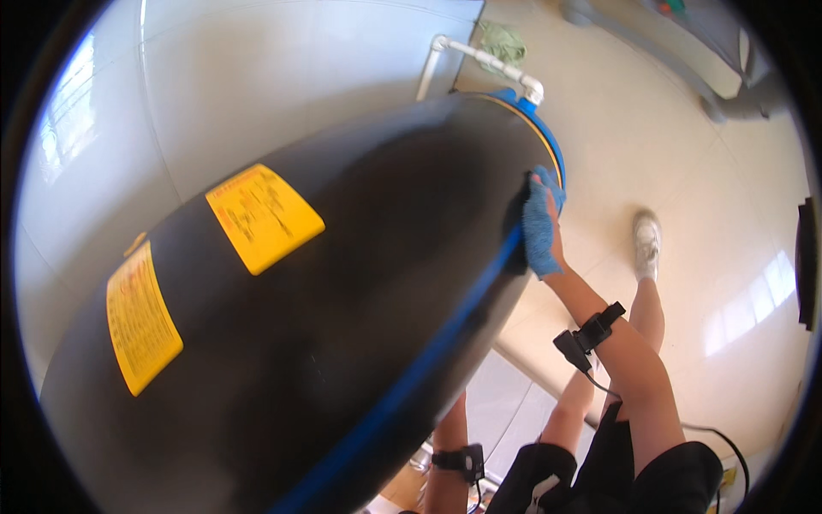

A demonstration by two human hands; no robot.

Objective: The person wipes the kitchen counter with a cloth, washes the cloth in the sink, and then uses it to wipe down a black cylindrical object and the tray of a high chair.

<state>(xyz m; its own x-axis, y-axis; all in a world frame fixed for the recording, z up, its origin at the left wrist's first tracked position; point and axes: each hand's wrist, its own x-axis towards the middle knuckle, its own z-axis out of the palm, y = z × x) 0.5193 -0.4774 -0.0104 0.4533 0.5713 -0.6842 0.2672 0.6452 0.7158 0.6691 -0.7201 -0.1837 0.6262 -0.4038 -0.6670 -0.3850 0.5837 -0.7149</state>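
Note:
A large black cylindrical tank [385, 257] stretches diagonally before me. It has a blue stripe [411, 369] along its side and a blue rim [549, 138] at its far end. Two yellow labels, an upper one [266, 218] and a lower one [142, 318], bear print. Near the rim, my right hand [553, 215] presses a blue cloth [539, 228] against the tank's side. My left forearm passes behind the tank's lower edge, and my left hand is out of view.
White plastic pipe [485, 59] with elbows joins the blue end. A pale green cloth [503, 46] lies on the tiled floor [713, 212] beyond it. Pale panels [212, 77] stand on the left. Grey curved legs [648, 48] are at upper right. Cables run from my wrist straps.

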